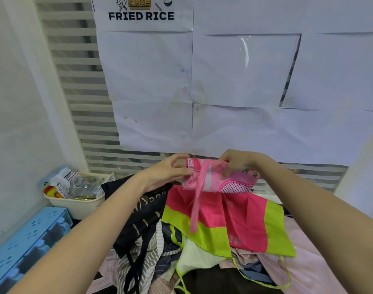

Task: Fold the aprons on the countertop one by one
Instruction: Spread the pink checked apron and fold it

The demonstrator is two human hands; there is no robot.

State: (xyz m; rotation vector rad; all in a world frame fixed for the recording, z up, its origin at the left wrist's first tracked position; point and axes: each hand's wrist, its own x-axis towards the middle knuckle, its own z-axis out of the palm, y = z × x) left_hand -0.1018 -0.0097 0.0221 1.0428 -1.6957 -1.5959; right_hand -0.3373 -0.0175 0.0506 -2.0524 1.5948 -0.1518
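A folded pink apron [234, 181] with a dotted trim is held up in the air over the pile. My right hand [238, 162] grips its top edge, fingers curled over the cloth. My left hand [170, 172] pinches the bundle's left end where a pink strap [197, 204] wraps round it and hangs down. Below lies a heap of aprons: a magenta and lime one [234, 219] on top, a black one [143, 206] with lettering to the left, and striped, dotted and pale pink ones underneath.
A cream basket [79, 203] full of packets stands at the back left. A blue plastic rack [28, 236] lies at the left edge. Paper sheets [234, 81] cover the slatted wall close behind the pile.
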